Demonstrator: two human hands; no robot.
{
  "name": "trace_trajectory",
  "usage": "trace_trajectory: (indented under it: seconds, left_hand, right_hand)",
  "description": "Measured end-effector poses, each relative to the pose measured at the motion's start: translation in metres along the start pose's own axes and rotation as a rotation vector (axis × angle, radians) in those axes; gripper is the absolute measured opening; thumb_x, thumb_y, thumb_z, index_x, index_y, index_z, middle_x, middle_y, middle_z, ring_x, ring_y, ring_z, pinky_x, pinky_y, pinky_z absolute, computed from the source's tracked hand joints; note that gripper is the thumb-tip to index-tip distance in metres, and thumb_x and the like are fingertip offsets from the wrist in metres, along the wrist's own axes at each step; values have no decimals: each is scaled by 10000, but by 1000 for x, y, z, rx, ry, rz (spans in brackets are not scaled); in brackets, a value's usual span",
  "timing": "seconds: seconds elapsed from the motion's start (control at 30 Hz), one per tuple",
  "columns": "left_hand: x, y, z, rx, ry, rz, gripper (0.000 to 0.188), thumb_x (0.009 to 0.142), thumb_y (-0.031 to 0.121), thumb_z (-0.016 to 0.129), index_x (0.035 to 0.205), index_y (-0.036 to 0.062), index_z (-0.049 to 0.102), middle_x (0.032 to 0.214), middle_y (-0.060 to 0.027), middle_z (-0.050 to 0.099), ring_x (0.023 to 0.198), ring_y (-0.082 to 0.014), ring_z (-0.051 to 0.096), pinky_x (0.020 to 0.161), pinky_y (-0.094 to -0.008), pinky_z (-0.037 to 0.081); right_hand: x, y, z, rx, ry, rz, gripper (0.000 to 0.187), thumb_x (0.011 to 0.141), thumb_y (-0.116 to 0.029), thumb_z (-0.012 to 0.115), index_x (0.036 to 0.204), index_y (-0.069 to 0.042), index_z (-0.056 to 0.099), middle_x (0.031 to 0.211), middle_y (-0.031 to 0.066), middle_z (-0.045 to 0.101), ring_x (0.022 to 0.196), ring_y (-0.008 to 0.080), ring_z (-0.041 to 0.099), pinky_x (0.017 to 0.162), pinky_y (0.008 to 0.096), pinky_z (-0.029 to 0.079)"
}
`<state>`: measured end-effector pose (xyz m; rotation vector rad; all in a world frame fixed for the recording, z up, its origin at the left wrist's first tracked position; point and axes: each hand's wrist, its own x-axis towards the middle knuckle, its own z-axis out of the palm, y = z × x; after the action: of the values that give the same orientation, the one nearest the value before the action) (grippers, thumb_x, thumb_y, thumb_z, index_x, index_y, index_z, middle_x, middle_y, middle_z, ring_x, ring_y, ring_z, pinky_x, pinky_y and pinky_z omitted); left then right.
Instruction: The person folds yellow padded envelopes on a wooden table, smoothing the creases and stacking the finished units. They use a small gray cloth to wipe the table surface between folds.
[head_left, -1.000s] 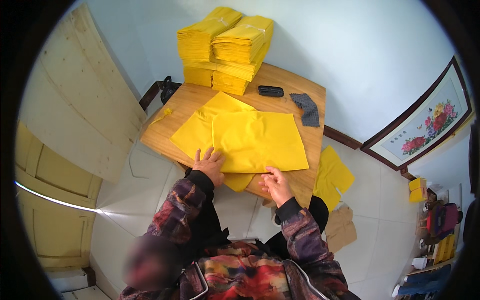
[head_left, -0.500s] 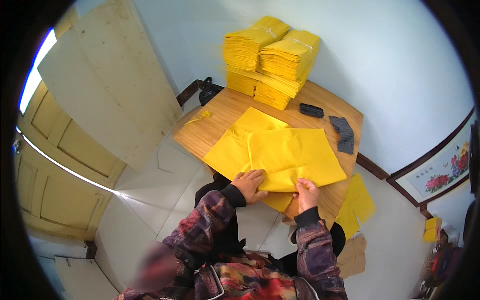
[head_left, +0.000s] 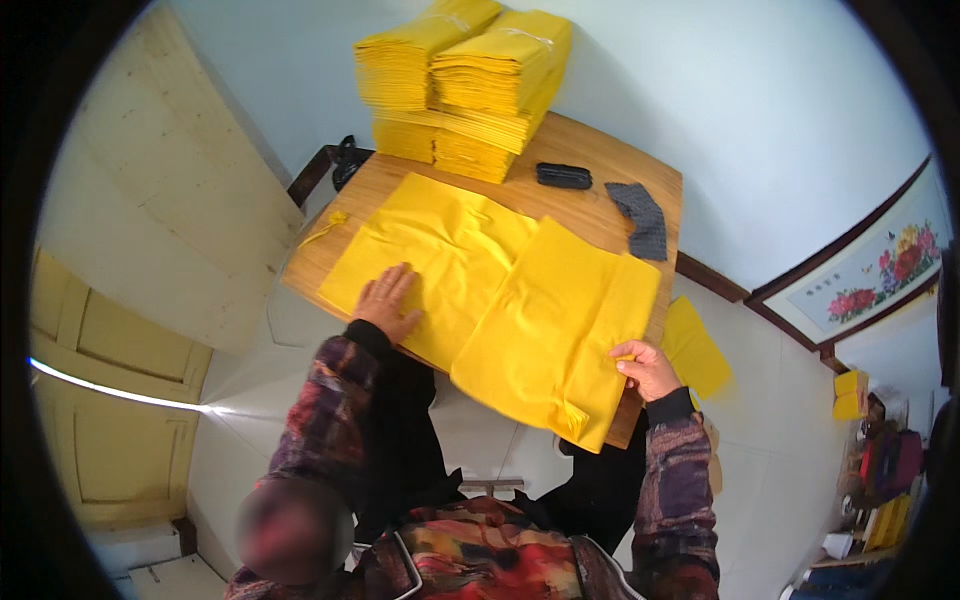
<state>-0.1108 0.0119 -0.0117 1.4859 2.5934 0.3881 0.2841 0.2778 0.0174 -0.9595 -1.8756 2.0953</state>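
A: Left hand [head_left: 385, 303]?
B: Flat, fingers spread, palm pressing on the left yellow sheet [head_left: 430, 255] near its front edge. Not gripping anything, just holding it down.

A: Right hand [head_left: 648, 368]?
B: Pinched shut on the right edge of the other yellow sheet [head_left: 555, 330]; thumb and fingers clamp the paper at the worktop's front right corner.

A: Where do the sheets lie?
B: Both on the wooden worktop [head_left: 600, 205]. Right one overlaps the left one's edge and hangs off the front. It looks doubled over, though the layers are hard to make out.

A: Around them?
B: Tall stacks of yellow paper [head_left: 470, 85] at the back against the wall, some bundled. A small black case [head_left: 564, 176] and a grey knitted cloth [head_left: 644, 218] to the right of them. More yellow sheets on the floor [head_left: 695, 345] at the right.

A: Progress?
B: Judging by layout: one sheet seems folded or mid-fold, the one under the left hand lies open. Stacks at the back are large; can't tell if finished or waiting.
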Motion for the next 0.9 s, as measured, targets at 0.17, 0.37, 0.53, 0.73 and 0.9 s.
trace_trajectory:
  seconds: [0.17, 0.37, 0.53, 0.73, 0.9]
  left_hand:
    - [17, -27, -17, 38, -71, 48, 708, 822, 389, 615, 1433, 129, 371, 1540, -76, 287, 1426, -266, 249, 1141, -454, 217]
    - [21, -29, -20, 40, -55, 54, 708, 798, 345, 627, 1430, 146, 375, 1527, -86, 308, 1419, -274, 261, 1134, -449, 233]
    - [14, -4, -21, 104, -8, -32, 674, 797, 292, 630, 1413, 146, 399, 1501, -100, 349, 1400, -281, 295, 1124, -455, 252]
    - [0, 55, -2, 21, 34, 47, 690, 815, 315, 641, 1430, 149, 376, 1500, -73, 354, 1388, -276, 319, 1117, -470, 258]
    - [3, 50, -2, 81, -44, -65, 684, 844, 382, 609, 1443, 163, 361, 1544, -62, 284, 1430, -265, 241, 1149, -481, 192]
  right_hand:
    - [19, -25, -31, -418, -289, 100, 165, 830, -6, 577, 957, -51, 671, 837, -11, 637, 767, 104, 581, 655, 266, 478]
    - [69, -72, -37, -1172, -339, 36, 133, 744, -12, 550, 759, -72, 667, 798, 102, 680, 766, 277, 647, 672, 364, 502]
    - [104, -86, -19, -1488, -208, -179, 77, 741, -41, 579, 715, -100, 621, 821, 122, 631, 811, 344, 612, 659, 415, 466]
    - [127, -83, -5, -1534, -81, -411, 68, 799, -97, 584, 752, -86, 634, 912, 140, 586, 873, 369, 580, 715, 450, 452]
    - [118, -77, -15, -1416, -26, -333, 75, 787, -80, 592, 717, -94, 617, 885, 134, 570, 857, 360, 579, 705, 434, 452]
